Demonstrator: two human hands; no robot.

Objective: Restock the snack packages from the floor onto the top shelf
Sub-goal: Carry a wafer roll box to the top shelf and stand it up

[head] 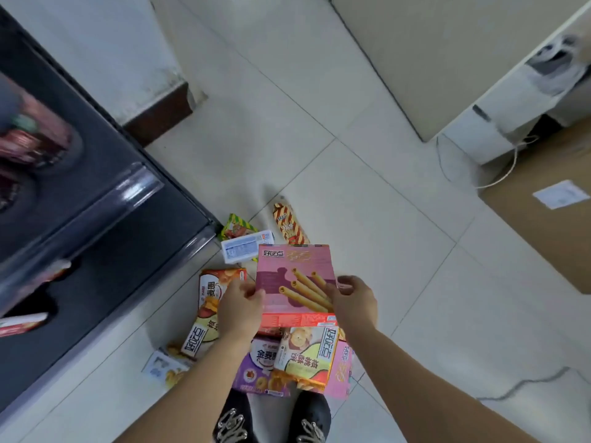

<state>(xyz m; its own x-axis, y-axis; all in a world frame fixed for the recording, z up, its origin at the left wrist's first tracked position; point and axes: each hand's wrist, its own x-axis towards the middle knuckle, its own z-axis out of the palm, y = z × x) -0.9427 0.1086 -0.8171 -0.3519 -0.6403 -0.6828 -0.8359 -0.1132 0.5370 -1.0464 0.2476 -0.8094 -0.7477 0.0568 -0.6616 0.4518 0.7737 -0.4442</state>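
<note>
I hold a pink snack box (pixel 295 276) printed with wafer rolls flat above the floor, face up. My left hand (pixel 238 310) grips its left edge and my right hand (pixel 353 302) grips its right edge. Below it on the floor lies a pile of snack packages: an orange-and-green box (pixel 208 310), a green-and-white box (pixel 305 356), a purple box (pixel 260 369), another pink box (pixel 342 372), a white-blue pack (pixel 244 249), a striped wafer bag (pixel 289 223) and a green bag (pixel 236 225). The dark shelf unit (pixel 96 199) stands at the left.
A large cardboard box (pixel 543 212) sits on the floor at right, beside a white cabinet (pixel 499 123) with a loose cable. My two black shoes (pixel 271 420) are at the bottom edge. Pale tiled floor (pixel 367 193) stretches ahead. A few packages show on the shelf's lower levels.
</note>
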